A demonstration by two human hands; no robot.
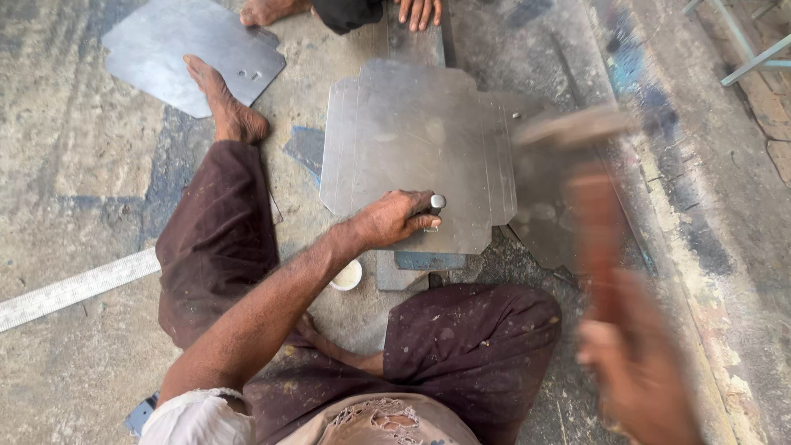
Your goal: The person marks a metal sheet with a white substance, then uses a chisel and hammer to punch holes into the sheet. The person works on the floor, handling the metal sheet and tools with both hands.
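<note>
The left hand [395, 218] pinches a short steel punch [437, 203] upright, w/ fingers closed round it, tip on the near edge of the cut sheet-metal blank [412, 132] lying flat on the floor. The right hand [638, 371], at the near right, is wrapped tight on a hammer [593, 181] handle; it's blurred, so the head is probably mid-swing. For a clean mark: keep the punch square to the sheet, fingers low & clear of its top, strike dead centre. Another person's hand [418, 11] rests at the far edge.

soft daylight | sheen on metal sheet [412, 140] | right hand [638, 371] motion-blurred
</note>
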